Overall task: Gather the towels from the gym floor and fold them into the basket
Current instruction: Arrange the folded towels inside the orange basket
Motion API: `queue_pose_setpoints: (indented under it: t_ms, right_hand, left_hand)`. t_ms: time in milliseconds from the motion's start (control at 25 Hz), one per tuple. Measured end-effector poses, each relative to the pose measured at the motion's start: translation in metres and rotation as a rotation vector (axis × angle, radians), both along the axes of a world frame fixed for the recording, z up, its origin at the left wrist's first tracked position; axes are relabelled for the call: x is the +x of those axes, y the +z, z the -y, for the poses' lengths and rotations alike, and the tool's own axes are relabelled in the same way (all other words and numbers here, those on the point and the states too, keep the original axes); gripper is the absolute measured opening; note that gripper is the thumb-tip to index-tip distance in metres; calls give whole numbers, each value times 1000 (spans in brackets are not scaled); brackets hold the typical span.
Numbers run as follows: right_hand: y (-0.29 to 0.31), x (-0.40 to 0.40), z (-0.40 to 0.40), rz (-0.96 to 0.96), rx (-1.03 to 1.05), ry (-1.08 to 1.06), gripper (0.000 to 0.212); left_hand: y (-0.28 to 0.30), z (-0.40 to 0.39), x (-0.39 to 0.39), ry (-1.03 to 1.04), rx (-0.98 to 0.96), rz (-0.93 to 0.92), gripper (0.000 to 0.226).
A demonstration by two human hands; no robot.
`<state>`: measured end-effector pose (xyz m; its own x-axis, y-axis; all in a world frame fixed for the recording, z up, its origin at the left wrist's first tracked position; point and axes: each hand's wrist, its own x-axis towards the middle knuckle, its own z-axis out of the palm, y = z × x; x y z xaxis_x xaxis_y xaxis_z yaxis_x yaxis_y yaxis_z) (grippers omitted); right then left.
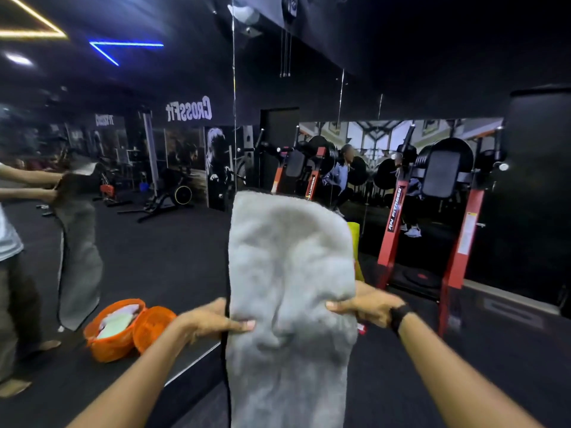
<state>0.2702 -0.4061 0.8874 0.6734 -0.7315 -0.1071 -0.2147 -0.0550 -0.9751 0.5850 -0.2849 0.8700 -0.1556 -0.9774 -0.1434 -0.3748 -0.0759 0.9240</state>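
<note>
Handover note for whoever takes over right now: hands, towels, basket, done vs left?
Left hand: gripping the left edge of the grey towel.
Right hand: gripping its right edge. The towel is held up in front of the mirror wall, its top flopped over and the rest hanging below the hands.
Orange basket: seen in the mirror at lower left, with pale folded towels already inside; an orange lid leans beside it.
Done: some towels are in the basket.
Left: finish folding this towel, then put it in the basket. No other loose towels are visible on the floor.
</note>
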Motion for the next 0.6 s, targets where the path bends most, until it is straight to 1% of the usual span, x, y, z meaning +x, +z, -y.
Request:
queue_pose_setpoints:
  t_ms: [40,80,120,160,200,240,280,320,360,400,440,480,520,560,600]
  right_hand:
    - [-11,0,2,-17,-8,-22,84]
    - [-18,-3,5,-17,2,-62,80]
    - [-20,-6,3,-11,18,-74,76]
    - [-20,-10,3,1,40,-89,76]
    - [-18,-14,2,-11,49,-83,80]
    - [-14,-18,1,-54,42,-75,82]
    - [-7,-20,0,-94,34,-37,77]
    - [5,-20,0,-92,20,-25,65]
    - [17,-21,1,-18,-11,-39,55]
    - [29,-23,4,117,-28,-69,55]
    - [38,-25,7,250,-2,-85,63]
    - [42,-25,6,305,36,-64,69]
    - [38,-23,-1,240,59,-26,68]
    - [27,-19,-8,85,49,13,62]
    - [13,-16,-13,-46,27,31,50]
  left_hand:
    - [-9,2,0,7,11,57,56]
    - [-11,1,-1,18,17,73,45]
    - [-12,0,1,27,37,80,42]
    - [-13,1,5,41,56,94,45]
    - [-11,-1,7,49,97,117,44]
    - [-8,-3,7,42,137,154,39]
    - [-2,-5,4,9,157,155,36]
    - [6,-6,1,-10,125,116,40]
    - [12,-5,-2,-7,49,-23,47]
    - [20,-4,-2,44,-49,-221,58]
    - [24,1,2,97,-132,-396,69]
    - [28,1,3,102,-155,-453,78]
    - [27,3,4,50,-128,-353,84]
    - [23,0,2,6,-69,-201,84]
    - [13,2,3,-28,-39,-68,78]
